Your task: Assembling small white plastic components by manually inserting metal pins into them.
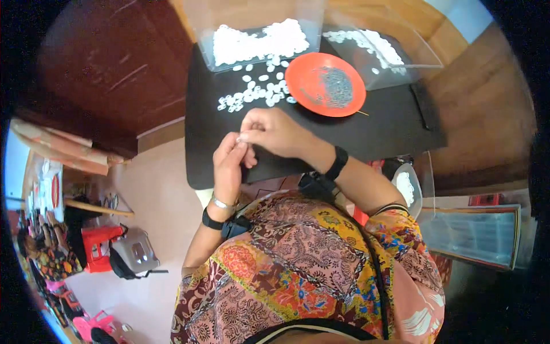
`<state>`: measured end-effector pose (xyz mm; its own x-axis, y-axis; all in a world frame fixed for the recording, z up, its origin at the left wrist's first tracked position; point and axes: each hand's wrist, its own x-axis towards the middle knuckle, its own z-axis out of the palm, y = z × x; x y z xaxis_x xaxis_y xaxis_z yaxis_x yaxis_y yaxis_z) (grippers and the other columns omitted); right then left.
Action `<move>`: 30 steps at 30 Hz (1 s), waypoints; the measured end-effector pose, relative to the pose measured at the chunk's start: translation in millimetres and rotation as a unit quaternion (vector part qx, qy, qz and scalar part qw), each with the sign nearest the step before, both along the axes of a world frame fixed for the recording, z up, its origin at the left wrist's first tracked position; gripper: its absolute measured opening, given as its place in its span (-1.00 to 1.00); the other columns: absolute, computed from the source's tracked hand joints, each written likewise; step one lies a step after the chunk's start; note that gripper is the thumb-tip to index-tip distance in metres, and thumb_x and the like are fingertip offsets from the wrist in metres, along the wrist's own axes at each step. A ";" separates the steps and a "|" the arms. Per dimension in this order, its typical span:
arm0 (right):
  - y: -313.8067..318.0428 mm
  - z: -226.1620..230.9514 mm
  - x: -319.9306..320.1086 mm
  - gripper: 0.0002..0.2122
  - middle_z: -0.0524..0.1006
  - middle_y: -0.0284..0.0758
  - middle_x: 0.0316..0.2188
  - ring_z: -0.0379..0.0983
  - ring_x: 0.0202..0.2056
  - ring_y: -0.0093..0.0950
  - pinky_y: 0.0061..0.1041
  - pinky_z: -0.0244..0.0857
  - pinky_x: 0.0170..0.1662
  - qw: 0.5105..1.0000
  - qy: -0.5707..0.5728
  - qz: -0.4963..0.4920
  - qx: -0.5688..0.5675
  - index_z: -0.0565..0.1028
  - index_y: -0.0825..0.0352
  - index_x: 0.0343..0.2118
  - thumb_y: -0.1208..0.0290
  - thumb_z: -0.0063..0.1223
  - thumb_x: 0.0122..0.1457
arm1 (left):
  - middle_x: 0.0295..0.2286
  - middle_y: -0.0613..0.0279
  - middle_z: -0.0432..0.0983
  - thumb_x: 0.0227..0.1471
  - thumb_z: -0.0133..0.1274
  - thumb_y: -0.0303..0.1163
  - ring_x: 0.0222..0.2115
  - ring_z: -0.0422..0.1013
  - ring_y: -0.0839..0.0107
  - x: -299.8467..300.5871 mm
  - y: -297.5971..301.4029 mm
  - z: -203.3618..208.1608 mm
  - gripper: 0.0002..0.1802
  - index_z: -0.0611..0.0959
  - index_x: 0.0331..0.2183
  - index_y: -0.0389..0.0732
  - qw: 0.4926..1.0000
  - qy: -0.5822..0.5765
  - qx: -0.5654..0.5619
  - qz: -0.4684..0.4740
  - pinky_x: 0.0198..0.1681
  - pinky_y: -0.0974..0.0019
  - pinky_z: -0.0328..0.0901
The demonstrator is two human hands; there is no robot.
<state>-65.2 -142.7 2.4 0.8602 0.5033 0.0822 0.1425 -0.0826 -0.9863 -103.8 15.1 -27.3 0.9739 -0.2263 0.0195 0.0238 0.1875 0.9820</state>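
My left hand [230, 156] and my right hand [268, 133] meet over the near left part of the black table [355, 135]. Between their fingertips is a small whitish piece [239, 139], mostly covered, its exact kind too small to make out. Just beyond the hands, small white and clear oval pieces [252, 93] lie scattered on the tabletop. To their right, an orange-red plate [303, 86] holds a heap of tiny grey metal pieces [337, 87], perhaps pins or screws.
A clear plastic bin [200, 34] heaped with white pieces [260, 43] stands at the far edge. Another clear container [427, 57] with white pieces sits at the far right. A thin black stick [420, 107] lies near the right edge. Below that side is a tub of white pieces [405, 186].
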 end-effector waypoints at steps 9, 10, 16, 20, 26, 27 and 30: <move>-14.0 -3.3 -15.2 -0.84 0.53 -0.27 -0.63 0.48 -0.60 -0.52 -0.53 0.29 -0.51 0.998 -0.045 -0.045 0.000 0.44 0.41 -0.54 0.42 0.01 0.04 | -0.63 0.38 0.34 0.13 -0.18 -0.37 -0.62 0.22 0.63 -7.9 -8.9 9.0 -0.80 0.46 -0.45 -0.25 0.997 -0.033 0.072 -0.013 -0.52 0.54 0.13; -16.3 -3.3 -14.4 -0.84 0.53 -0.27 -0.63 0.48 -0.60 -0.52 -0.53 0.29 -0.51 0.998 -0.044 -0.046 -0.001 0.44 0.41 -0.54 0.42 0.01 0.04 | -0.63 0.38 0.34 0.13 -0.18 -0.37 -0.62 0.22 0.63 -7.0 -8.2 8.3 -0.80 0.46 -0.45 -0.25 0.997 -0.032 0.072 -0.015 -0.52 0.54 0.13; -25.2 4.5 -12.4 -0.84 0.47 -0.26 -0.63 0.40 -0.58 -0.50 -0.51 0.26 -0.47 0.982 -0.108 -0.025 -0.151 0.43 0.37 -0.51 0.37 0.05 0.03 | -0.62 0.40 0.35 0.10 -0.16 -0.40 -0.60 0.24 0.66 -6.8 -8.2 1.6 -0.81 0.50 -0.47 -0.23 0.995 -0.011 0.095 -0.017 -0.53 0.55 0.12; -43.4 21.7 -2.8 -0.86 0.51 -0.27 -0.55 0.45 -0.49 -0.42 -0.47 0.30 -0.40 0.962 -0.181 -0.043 -0.198 0.48 0.33 -0.46 0.36 0.03 0.04 | -0.63 0.40 0.36 0.08 -0.14 -0.42 -0.62 0.24 0.65 -4.6 -1.7 -2.8 -0.83 0.50 -0.47 -0.23 0.998 0.025 0.049 -0.022 -0.53 0.55 0.13; -138.0 34.2 78.4 -0.82 0.53 -0.25 -0.35 0.46 -0.28 -0.27 -0.31 0.33 -0.24 0.806 -0.281 -0.224 -0.471 0.54 0.25 -0.31 0.39 -0.06 0.06 | -0.65 0.37 0.38 0.06 -0.14 -0.44 -0.63 0.27 0.63 -2.9 1.8 -5.3 -0.84 0.51 -0.47 -0.26 0.999 0.046 -0.021 -0.014 -0.54 0.55 0.15; -151.8 22.5 89.1 -0.80 0.51 -0.23 -0.33 0.45 -0.24 -0.24 -0.30 0.32 -0.21 0.755 -0.241 -0.218 -0.569 0.54 0.23 -0.28 0.43 -0.08 0.04 | -0.65 0.37 0.38 0.06 -0.14 -0.44 -0.63 0.28 0.62 -1.7 -0.1 -4.1 -0.84 0.51 -0.47 -0.26 0.999 0.045 -0.009 -0.014 -0.54 0.55 0.15; -153.6 6.6 89.1 -0.76 0.49 -0.19 -0.29 0.41 -0.17 -0.22 -0.30 0.31 -0.15 0.697 -0.243 -0.162 -0.654 0.54 0.20 -0.25 0.49 -0.09 0.01 | -0.64 0.36 0.39 0.07 -0.14 -0.44 -0.63 0.28 0.63 -4.3 2.9 -4.1 -0.84 0.51 -0.46 -0.26 0.999 0.048 -0.022 -0.003 -0.53 0.55 0.16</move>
<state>23.9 -296.2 9.0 0.9769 0.2059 0.0566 0.1979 -0.9726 0.1221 -108.1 18.0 -31.4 0.9706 -0.2322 -0.0637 0.1183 0.2298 0.9660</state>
